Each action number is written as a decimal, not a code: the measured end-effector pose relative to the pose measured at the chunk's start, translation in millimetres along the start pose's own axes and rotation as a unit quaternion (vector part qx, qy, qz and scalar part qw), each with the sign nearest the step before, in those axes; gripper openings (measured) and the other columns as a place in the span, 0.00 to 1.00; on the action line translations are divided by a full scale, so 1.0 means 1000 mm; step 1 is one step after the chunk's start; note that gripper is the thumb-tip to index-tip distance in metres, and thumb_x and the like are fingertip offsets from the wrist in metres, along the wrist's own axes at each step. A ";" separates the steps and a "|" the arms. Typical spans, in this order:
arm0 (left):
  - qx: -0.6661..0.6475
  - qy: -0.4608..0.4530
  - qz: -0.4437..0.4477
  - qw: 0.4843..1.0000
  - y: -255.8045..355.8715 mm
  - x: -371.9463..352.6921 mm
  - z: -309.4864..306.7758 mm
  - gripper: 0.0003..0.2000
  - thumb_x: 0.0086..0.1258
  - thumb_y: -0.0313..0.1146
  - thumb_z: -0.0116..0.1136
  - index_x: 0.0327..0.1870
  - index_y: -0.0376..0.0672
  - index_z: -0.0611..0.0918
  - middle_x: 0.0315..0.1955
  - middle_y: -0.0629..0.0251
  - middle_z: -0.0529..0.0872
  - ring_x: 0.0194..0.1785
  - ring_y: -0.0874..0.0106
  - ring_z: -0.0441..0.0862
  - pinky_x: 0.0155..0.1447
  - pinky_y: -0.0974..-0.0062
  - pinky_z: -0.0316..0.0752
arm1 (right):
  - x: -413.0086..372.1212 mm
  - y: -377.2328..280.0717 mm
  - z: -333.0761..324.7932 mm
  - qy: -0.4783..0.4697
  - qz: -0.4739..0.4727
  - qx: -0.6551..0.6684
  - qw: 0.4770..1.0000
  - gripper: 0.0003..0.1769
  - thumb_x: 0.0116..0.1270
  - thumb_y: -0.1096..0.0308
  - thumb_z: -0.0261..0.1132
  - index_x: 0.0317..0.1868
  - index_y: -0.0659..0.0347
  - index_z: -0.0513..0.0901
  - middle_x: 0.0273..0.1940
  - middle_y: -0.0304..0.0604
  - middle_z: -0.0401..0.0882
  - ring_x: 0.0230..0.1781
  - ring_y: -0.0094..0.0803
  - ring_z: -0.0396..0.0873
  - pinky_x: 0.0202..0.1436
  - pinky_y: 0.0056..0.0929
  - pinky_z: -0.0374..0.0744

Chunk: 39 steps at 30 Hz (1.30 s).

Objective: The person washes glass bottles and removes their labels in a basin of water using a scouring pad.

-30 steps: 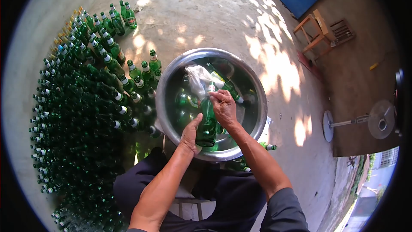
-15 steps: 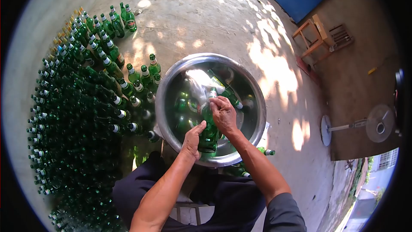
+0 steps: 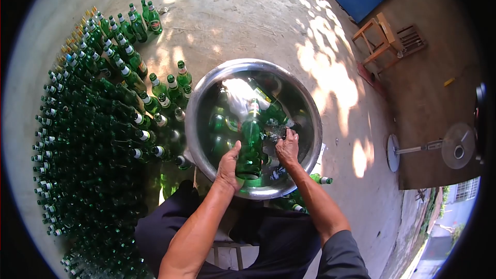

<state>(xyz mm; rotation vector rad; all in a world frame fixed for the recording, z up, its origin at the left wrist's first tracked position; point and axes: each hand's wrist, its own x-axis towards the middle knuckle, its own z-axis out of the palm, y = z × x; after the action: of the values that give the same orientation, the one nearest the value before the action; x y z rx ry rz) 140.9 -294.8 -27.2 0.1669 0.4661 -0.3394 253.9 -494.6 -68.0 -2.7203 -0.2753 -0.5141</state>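
A large metal basin (image 3: pixel 313 156) of water stands in front of my knees. My left hand (image 3: pixel 228 164) is wrapped round the lower body of a green glass bottle (image 3: pixel 251 137), tilted over the basin with its neck pointing away from me. To the right of it, my right hand (image 3: pixel 288 147) is at the water with its fingers bent together. Small splashes show beside these fingertips, and I cannot tell what is in them. Another green bottle (image 3: pixel 274 109) lies in the water just beyond, near a white cloth-like or plastic bundle (image 3: pixel 237 98).
Rows of green bottles (image 3: pixel 93 139) crowd the floor on the left, some close to the basin. More bottles (image 3: pixel 321 179) lie by its right side. Farther right are a wooden stool (image 3: pixel 376 39) and a standing fan (image 3: pixel 456 147).
My right hand has left the bottle's neck and moved right and down to the water, which now splashes. My left hand still holds the bottle, now slightly higher in view.
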 end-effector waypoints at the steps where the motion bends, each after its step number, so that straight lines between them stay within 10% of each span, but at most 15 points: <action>1: 0.000 0.000 -0.001 1.000 0.000 0.000 0.001 0.29 0.80 0.57 0.50 0.56 0.35 0.84 0.41 0.51 0.91 0.41 0.53 0.91 0.45 0.50 0.87 | 0.003 -0.004 -0.002 -0.068 0.111 0.129 0.983 0.20 0.68 0.69 0.67 0.60 0.63 0.82 0.41 0.50 0.86 0.38 0.48 0.85 0.48 0.41 0.83; 3: -0.018 0.002 -0.007 1.000 0.001 -0.001 0.002 0.29 0.81 0.57 0.48 0.57 0.34 0.83 0.42 0.50 0.91 0.42 0.52 0.91 0.46 0.49 0.87 | 0.006 -0.007 -0.012 -0.200 0.355 0.456 0.791 0.19 0.72 0.65 0.71 0.60 0.61 0.83 0.43 0.36 0.85 0.38 0.28 0.83 0.44 0.29 0.83; 7: 0.001 -0.027 -0.009 1.000 0.006 -0.008 0.007 0.29 0.83 0.56 0.44 0.59 0.35 0.83 0.46 0.50 0.91 0.46 0.50 0.90 0.49 0.46 0.86 | 0.014 -0.042 -0.045 -0.233 0.316 0.549 0.738 0.24 0.78 0.59 0.68 0.68 0.62 0.80 0.48 0.35 0.86 0.45 0.24 0.82 0.51 0.24 0.82; 11: 0.006 -0.043 -0.010 0.999 0.005 -0.005 0.005 0.28 0.84 0.55 0.42 0.60 0.37 0.82 0.48 0.51 0.90 0.49 0.50 0.89 0.53 0.47 0.84 | 0.011 -0.086 -0.063 -0.187 0.175 0.469 0.845 0.20 0.79 0.66 0.65 0.67 0.64 0.82 0.55 0.39 0.83 0.57 0.29 0.80 0.68 0.24 0.72; 14: -0.019 -0.010 -0.007 1.000 0.003 0.003 -0.002 0.28 0.85 0.55 0.39 0.60 0.39 0.82 0.48 0.54 0.90 0.50 0.53 0.89 0.57 0.50 0.83 | 0.014 -0.102 -0.075 -0.126 -0.021 0.362 0.924 0.18 0.77 0.72 0.64 0.64 0.63 0.84 0.59 0.50 0.81 0.59 0.36 0.81 0.63 0.29 0.77; 22: -0.043 -0.022 -0.011 0.999 0.007 0.002 0.001 0.26 0.85 0.54 0.37 0.57 0.43 0.83 0.49 0.60 0.90 0.50 0.62 0.89 0.60 0.60 0.83 | -0.023 -0.122 -0.122 -0.159 -0.146 0.278 0.936 0.20 0.68 0.80 0.68 0.60 0.57 0.87 0.60 0.50 0.80 0.61 0.45 0.79 0.63 0.35 0.79; 39: -0.105 -0.014 -0.029 0.994 0.008 0.012 -0.007 0.26 0.84 0.58 0.37 0.57 0.48 0.83 0.45 0.57 0.90 0.49 0.55 0.88 0.55 0.52 0.83 | -0.018 -0.130 -0.111 -0.144 -0.112 0.303 0.935 0.18 0.68 0.80 0.67 0.56 0.55 0.90 0.56 0.44 0.84 0.60 0.42 0.80 0.64 0.37 0.77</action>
<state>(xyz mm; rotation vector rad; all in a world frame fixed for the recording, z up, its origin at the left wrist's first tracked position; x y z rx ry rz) 151.5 -289.1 -38.5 -0.0568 0.4761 -0.3469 170.0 -419.8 62.3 -2.1545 -0.7007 -0.0546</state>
